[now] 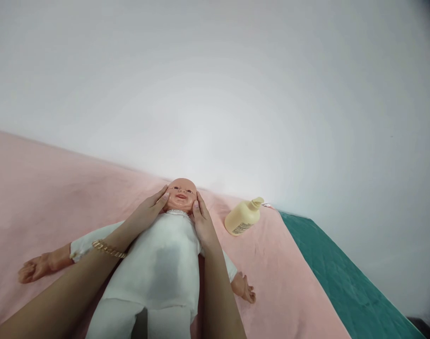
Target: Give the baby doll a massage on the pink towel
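A baby doll (pixel 158 268) in a white suit lies on its back on a pink towel (pixel 45 197), head toward the wall. My left hand (pixel 149 212) rests flat against the left side of the doll's head (pixel 181 192), fingers stretched out. My right hand (pixel 200 221) lies along the other cheek, thumb touching the face. Both hands hold nothing. A gold bracelet (pixel 109 249) circles my left wrist. The doll's arms spread to each side.
A cream pump bottle (pixel 243 217) lies on its side on the towel, right of the doll's head. A green mat (pixel 342 278) shows beyond the towel's right edge. A white wall (pixel 215 84) rises behind.
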Motion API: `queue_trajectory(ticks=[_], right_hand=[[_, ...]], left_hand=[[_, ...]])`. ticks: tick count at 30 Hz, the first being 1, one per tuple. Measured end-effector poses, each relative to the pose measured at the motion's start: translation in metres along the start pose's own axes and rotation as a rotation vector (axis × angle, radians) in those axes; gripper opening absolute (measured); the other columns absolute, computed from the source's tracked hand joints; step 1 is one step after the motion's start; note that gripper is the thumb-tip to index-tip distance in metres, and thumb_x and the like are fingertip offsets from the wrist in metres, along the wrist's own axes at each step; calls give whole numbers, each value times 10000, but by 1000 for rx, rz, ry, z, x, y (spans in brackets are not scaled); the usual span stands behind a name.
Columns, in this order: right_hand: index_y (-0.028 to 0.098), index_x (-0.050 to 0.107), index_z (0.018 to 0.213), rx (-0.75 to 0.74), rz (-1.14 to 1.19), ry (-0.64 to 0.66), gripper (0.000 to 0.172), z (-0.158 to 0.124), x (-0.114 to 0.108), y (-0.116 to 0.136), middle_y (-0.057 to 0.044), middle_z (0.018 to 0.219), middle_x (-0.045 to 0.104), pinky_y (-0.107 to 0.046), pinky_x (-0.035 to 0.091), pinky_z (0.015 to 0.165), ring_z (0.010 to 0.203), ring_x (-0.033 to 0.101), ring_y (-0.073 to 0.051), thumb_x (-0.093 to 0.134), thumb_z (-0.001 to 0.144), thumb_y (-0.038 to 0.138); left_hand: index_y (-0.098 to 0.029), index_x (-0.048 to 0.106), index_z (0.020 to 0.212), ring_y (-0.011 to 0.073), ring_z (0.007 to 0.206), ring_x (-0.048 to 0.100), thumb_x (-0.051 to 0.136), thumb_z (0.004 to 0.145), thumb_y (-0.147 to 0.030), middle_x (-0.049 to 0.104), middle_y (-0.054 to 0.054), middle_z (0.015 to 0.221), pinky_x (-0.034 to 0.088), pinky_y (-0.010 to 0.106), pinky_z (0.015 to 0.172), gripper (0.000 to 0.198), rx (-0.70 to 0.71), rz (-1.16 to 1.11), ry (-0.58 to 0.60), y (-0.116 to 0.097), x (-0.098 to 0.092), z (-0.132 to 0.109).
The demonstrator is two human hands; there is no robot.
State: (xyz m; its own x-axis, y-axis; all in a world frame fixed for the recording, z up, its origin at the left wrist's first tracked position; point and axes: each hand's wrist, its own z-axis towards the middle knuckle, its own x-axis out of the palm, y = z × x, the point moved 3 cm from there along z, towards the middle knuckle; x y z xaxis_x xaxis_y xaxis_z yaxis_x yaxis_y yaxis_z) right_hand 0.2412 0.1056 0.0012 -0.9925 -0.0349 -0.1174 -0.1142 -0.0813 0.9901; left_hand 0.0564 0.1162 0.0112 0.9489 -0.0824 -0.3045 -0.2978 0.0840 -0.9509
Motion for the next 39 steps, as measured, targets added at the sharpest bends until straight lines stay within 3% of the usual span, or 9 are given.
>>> queue_trajectory(ticks=[6, 13, 19, 23, 28, 39], right_hand=[[196, 280, 1572, 11, -77, -4, 885, -5, -1, 9, -39, 1609, 297, -378, 264, 1225, 1480, 300, -212, 491, 897, 729], [220, 251, 1579, 24, -63, 15, 899, -6, 1, 10, -28, 1615, 283, -384, 261, 1228, 1489, 277, -211, 538, 885, 713], [203, 218, 1586, 15, -23, 34, 947, -7, 3, 12, -50, 1597, 323, -374, 325, 1201, 1458, 347, -220, 598, 863, 684], [197, 218, 1585, 21, -23, 27, 961, -9, 5, 14, -61, 1594, 328, -386, 340, 1197, 1446, 369, -230, 636, 850, 653], [197, 185, 1591, 0, 25, 42, 998, -7, 6, 11, -79, 1584, 345, -383, 392, 1164, 1404, 433, -238, 685, 829, 604], [183, 168, 1590, 6, -30, 19, 1013, -5, 7, 6, -89, 1581, 348, -383, 383, 1165, 1396, 437, -235, 701, 813, 553]], left_hand=[[-139, 285, 1574, 297, 1470, 327, 325, 937, -691, 353, 113, 1587, 259, 449, 1211, 844, -22, 66, -6, 5, 1, 1], [-168, 267, 1584, 333, 1435, 390, 399, 929, -666, 413, 128, 1552, 324, 485, 1175, 833, -39, 85, -5, 2, 1, 0], [-175, 269, 1579, 292, 1445, 384, 498, 900, -614, 389, 80, 1581, 356, 404, 1173, 841, -20, 16, -1, -6, 3, -4], [-195, 326, 1554, 303, 1403, 448, 584, 843, -634, 457, 79, 1542, 430, 387, 1121, 874, 48, -57, 23, -9, 5, -5], [-214, 350, 1537, 294, 1295, 569, 646, 810, -601, 550, 73, 1470, 505, 371, 1043, 876, 18, -83, 47, -11, 5, -7], [-211, 353, 1532, 297, 1288, 576, 640, 826, -589, 550, 90, 1468, 505, 369, 1035, 850, 34, -88, 45, -4, 6, -4]])
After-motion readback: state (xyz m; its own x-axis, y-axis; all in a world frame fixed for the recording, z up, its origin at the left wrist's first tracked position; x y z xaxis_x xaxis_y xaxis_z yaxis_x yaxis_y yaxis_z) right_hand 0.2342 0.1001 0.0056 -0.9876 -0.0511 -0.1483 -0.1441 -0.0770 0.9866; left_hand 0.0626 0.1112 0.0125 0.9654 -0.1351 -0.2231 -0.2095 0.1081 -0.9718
